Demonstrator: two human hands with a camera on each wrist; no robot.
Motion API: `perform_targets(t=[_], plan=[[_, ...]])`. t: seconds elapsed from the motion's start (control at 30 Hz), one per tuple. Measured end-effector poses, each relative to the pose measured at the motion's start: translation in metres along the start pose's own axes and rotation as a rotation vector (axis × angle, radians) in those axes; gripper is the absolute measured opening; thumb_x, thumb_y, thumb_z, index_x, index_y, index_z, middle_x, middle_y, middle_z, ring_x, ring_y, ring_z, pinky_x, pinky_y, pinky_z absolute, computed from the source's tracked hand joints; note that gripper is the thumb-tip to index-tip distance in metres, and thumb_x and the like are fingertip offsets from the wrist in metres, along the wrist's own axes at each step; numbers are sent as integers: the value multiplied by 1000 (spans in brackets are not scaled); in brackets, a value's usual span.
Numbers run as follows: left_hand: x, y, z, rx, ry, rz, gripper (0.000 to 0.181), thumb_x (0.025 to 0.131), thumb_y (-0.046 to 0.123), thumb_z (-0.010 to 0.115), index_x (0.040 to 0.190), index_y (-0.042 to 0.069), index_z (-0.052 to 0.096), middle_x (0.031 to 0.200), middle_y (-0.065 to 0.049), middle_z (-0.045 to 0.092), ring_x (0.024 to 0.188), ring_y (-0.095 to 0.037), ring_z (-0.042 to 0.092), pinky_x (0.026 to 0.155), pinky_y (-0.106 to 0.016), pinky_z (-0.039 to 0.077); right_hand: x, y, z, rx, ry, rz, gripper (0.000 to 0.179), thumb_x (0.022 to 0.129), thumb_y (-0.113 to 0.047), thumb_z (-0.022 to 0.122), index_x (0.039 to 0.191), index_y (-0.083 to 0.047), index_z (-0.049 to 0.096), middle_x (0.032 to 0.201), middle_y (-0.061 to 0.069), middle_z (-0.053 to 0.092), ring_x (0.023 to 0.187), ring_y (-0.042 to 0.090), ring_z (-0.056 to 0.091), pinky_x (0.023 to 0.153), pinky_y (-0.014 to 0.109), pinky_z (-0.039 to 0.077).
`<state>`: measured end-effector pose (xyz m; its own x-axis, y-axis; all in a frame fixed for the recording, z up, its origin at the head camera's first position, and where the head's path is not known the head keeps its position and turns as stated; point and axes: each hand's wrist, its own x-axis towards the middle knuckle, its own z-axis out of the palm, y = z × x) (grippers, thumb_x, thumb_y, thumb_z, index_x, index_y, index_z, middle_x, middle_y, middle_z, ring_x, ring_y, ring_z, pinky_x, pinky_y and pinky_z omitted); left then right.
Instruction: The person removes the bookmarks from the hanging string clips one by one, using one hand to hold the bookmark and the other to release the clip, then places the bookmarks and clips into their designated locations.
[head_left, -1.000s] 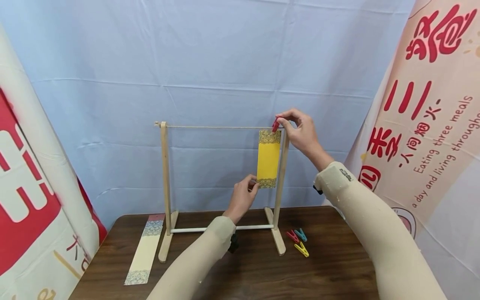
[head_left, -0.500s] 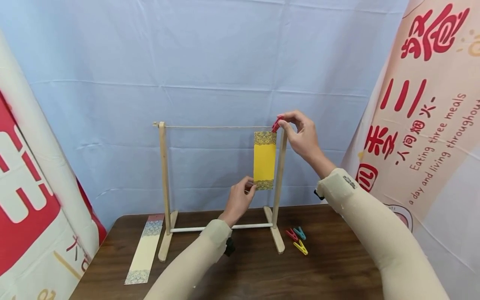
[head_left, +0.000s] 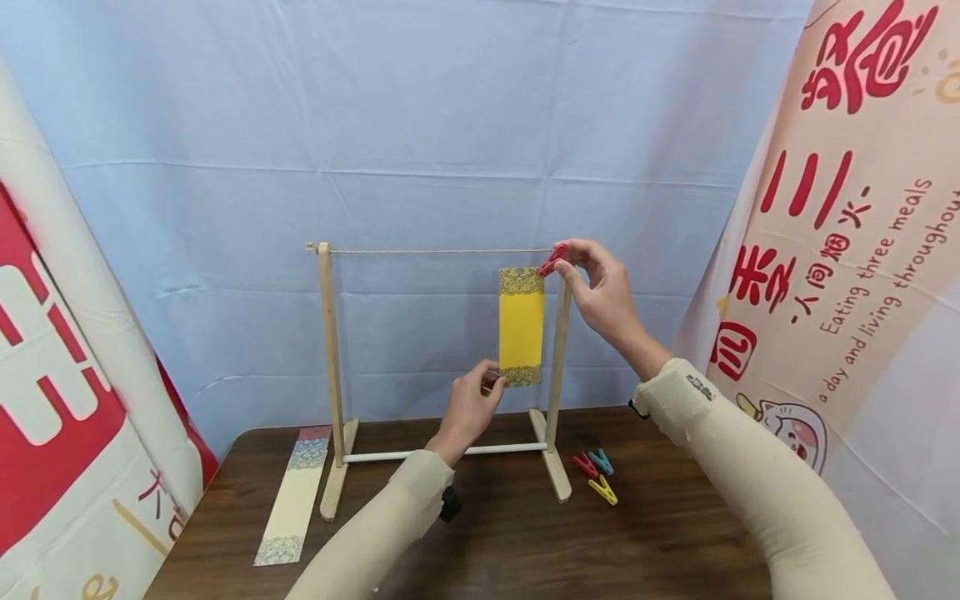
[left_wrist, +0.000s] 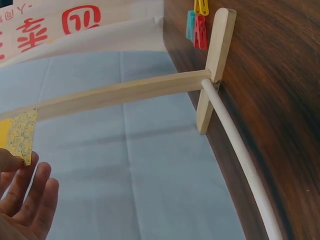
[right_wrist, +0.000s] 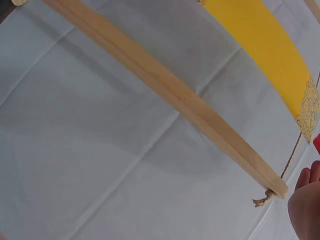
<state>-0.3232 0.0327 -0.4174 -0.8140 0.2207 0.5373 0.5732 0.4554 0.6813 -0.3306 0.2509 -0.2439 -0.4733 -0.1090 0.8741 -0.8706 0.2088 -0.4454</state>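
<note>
A yellow paper strip (head_left: 521, 331) with lace-patterned ends hangs upright near the stand's right post, its top edge just below the string (head_left: 442, 251) in the head view. My left hand (head_left: 471, 404) pinches the strip's bottom left corner between thumb and forefinger; the left wrist view shows the other fingers (left_wrist: 36, 197) loosely extended. At the strip's top right corner, my right hand (head_left: 603, 292) pinches a red clothespin (head_left: 552, 260), whose tip overlaps that corner. The right wrist view catches only the edge of the clothespin (right_wrist: 316, 143) beside the strip's patterned end (right_wrist: 309, 112).
The wooden stand (head_left: 331, 358) has a white lower bar (head_left: 506, 450). Right of its foot lie red (head_left: 585, 464), blue (head_left: 601, 461) and yellow (head_left: 603, 490) clothespins on the dark table (head_left: 525, 550). A cream patterned strip (head_left: 293, 497) lies at the left.
The yellow strip has shifted left and slightly down, my left hand moving along with it. My right hand has lowered a little, bringing the red clothespin down at the strip's corner.
</note>
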Motion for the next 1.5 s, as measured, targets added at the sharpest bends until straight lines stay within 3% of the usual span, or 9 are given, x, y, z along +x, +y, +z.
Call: perform_targets(t=[0.27,0.53,0.7,1.03,1.27,1.5], plan=[[-9,-6,-4,-5,12,6,22,109,17,67,130,8,68,106,-5,78,91,-18,75,80,-32,62,-16,4,6,-5,-20,23,35,100,14,66,134,15,61,122,35,64,104,18,67,97,19,53],[-17,-11,-9,7,20,-2,22,109,18,67,130,10,68,107,-4,78,94,-18,75,82,-34,63,-27,-15,11,19,-21,22,34,100,13,64,133,20,59,111,36,64,100,18,64,96,22,52],[-25,-17,-13,15,35,-11,21,109,18,68,128,11,68,106,-3,77,94,-17,74,83,-34,63,-38,-15,9,16,-28,41,35,99,16,64,133,21,59,112,37,63,101,17,63,98,20,51],[-42,-28,-23,21,58,-29,22,107,17,70,128,10,68,107,-3,77,94,-17,74,82,-37,63,-59,-6,5,-17,-33,65,39,96,21,65,134,20,59,114,38,63,102,16,65,95,18,52],[-50,-34,-26,8,79,-21,20,106,14,71,125,10,69,104,-4,78,93,-19,74,81,-44,63,-72,23,3,10,-21,80,41,94,23,67,134,20,58,116,37,65,104,14,66,97,20,54],[-58,-40,-30,32,92,-28,19,105,14,72,124,11,69,102,0,78,88,-14,72,78,-35,61,-84,33,5,23,-37,82,42,94,19,70,135,12,63,117,30,68,105,13,67,98,22,54]])
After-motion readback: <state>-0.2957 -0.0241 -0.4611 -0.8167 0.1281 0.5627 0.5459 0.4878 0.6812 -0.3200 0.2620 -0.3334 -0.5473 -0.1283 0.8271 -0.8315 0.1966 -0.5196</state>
